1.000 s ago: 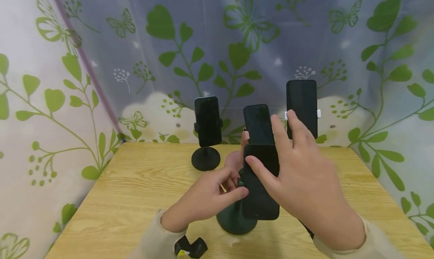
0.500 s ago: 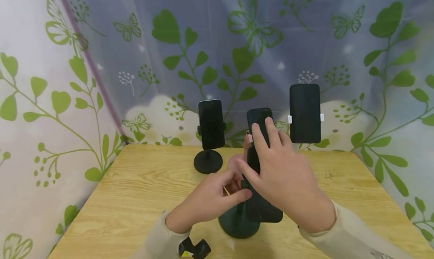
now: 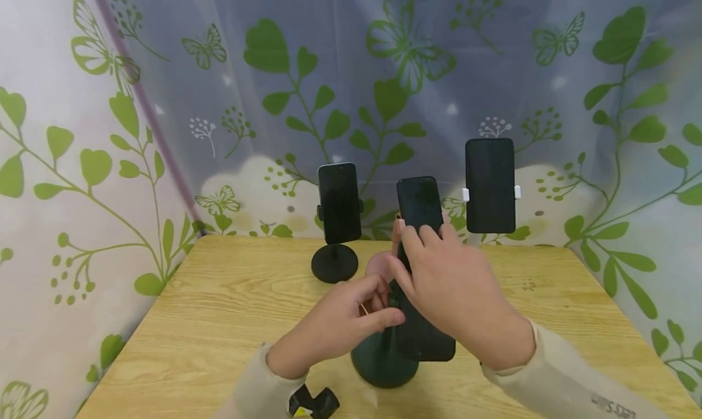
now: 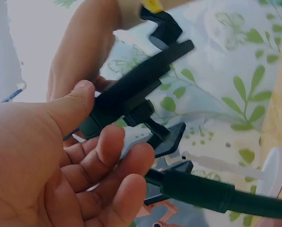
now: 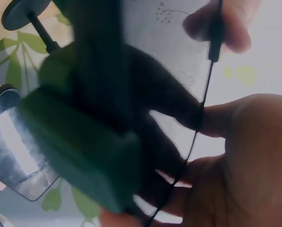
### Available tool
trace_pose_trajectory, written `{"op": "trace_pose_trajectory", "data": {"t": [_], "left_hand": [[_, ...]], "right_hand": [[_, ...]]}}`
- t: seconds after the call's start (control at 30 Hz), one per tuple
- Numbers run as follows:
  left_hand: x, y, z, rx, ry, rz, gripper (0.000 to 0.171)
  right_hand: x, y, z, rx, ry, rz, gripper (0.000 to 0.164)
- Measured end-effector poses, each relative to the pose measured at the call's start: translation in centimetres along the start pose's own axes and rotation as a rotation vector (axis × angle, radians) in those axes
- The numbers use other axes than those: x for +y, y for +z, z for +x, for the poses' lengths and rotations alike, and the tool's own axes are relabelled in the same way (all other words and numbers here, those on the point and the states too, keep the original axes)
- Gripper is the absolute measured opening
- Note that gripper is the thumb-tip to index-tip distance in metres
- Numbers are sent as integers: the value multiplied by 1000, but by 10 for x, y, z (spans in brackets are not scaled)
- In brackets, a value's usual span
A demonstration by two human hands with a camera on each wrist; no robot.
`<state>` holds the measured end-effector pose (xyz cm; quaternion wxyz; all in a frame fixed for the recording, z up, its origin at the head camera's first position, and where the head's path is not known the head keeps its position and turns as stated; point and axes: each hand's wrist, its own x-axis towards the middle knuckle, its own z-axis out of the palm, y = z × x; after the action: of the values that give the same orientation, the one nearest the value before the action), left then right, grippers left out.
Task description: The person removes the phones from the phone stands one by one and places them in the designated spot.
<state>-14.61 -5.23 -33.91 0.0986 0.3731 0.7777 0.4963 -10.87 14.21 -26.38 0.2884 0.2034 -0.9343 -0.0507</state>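
A black phone [image 3: 430,343] stands upright in a dark green phone holder [image 3: 384,369] at the front of the table. My left hand [image 3: 340,321] pinches the holder's green side clamp [image 4: 94,122] at the phone's left edge, its other fingers loosely curled. Over the phone's upper part lies my right hand [image 3: 460,279], with its thumb on the screen side and its fingers bent over the top edge. Their tips are hidden in the head view. In the right wrist view the holder's green back part [image 5: 84,146] is blurred and close.
Behind stand a phone in a black holder [image 3: 334,264], a phone in a pink holder [image 3: 419,197] and a phone [image 3: 490,184] in white clamps. A patterned curtain [image 3: 329,102] backs the wooden table [image 3: 219,309]. A small black device [image 3: 315,401] sits at my left cuff.
My right hand has moved left and down onto the top of the front phone. Its fingers, straight before, are now bent over the edge. My left hand keeps its pinch on the clamp.
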Motion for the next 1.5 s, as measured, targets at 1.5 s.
{"op": "trace_pose_trajectory", "data": {"t": [1.5], "left_hand": [[-9, 4, 2, 33, 163, -16, 8]], "right_hand": [[15, 23, 6, 87, -69, 166, 40]]}}
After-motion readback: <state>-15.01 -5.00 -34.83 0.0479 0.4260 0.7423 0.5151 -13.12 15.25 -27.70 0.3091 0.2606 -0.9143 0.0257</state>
